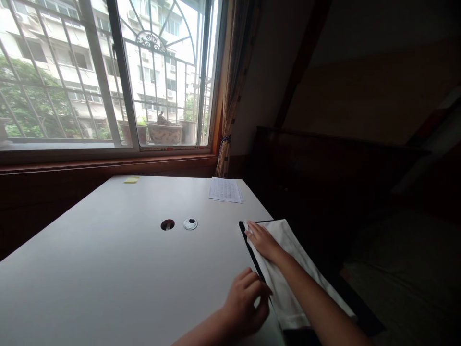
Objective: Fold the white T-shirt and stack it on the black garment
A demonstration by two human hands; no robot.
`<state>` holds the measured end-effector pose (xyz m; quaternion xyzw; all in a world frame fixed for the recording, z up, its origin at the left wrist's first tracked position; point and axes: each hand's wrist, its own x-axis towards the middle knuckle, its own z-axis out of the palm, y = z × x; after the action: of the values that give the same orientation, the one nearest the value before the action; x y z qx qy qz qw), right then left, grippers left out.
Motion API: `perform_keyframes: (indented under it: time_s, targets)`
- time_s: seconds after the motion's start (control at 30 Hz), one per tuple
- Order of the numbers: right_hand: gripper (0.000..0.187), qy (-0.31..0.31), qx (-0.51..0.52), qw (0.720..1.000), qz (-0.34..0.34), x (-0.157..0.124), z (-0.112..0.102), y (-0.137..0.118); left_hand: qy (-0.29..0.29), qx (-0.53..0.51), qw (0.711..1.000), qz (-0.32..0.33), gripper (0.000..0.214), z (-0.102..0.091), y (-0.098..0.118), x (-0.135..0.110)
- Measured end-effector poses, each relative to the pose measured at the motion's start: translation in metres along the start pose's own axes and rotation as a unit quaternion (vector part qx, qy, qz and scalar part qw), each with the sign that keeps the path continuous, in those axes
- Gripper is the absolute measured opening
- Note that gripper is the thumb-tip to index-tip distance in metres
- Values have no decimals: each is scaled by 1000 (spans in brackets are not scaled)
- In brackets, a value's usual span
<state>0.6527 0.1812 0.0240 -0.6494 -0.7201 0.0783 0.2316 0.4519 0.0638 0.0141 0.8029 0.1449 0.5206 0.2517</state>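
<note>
A white cloth with black edging (288, 288), perhaps a folded garment, lies along the right side of the white table (118, 269). It hangs partly past the table's edge. My right hand (264, 240) rests flat on its far left corner, with the fingers stretched out and nothing gripped. Nearer to me, my left hand (248, 298) is closed, its thumb and forefinger pinched at the cloth's black left border. The fingertips are partly hidden, so how much cloth they grip does not show.
Written paper sheets (226, 190) lie at the table's far right. A yellow sticky note (131, 180) is at the far left. Mid-table there is a round cable hole (167, 225) beside its loose cover (190, 224). A barred window (162, 72) and a tied curtain (230, 96) stand behind.
</note>
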Motion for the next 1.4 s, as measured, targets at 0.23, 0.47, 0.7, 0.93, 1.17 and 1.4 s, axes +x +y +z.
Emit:
perform_keyframes:
  time_s: [0.23, 0.47, 0.7, 0.93, 1.17, 1.4]
  targets:
    - [50, 14, 54, 998, -24, -64, -43, -24, 87, -104, 960, -246, 14, -12, -13, 13]
    - [64, -34, -2, 998, -52, -178, -61, -44, 83, -135, 940, -303, 13, -6, -23, 13]
    - [69, 28, -100, 993, -55, -217, -50, -52, 85, -126, 939, -308, 15, -7, -24, 12]
    - [15, 147, -50, 986, -57, -206, -73, -57, 60, -120, 948, -289, 19, -9, -19, 11]
    - [11, 269, -34, 962, -21, -199, -100, -53, -17, -86, 965, -246, 27, -5, -15, 9]
    - [21, 120, -94, 982, -112, -207, -69, -63, -68, -94, 967, -227, 38, -2, -14, 6]
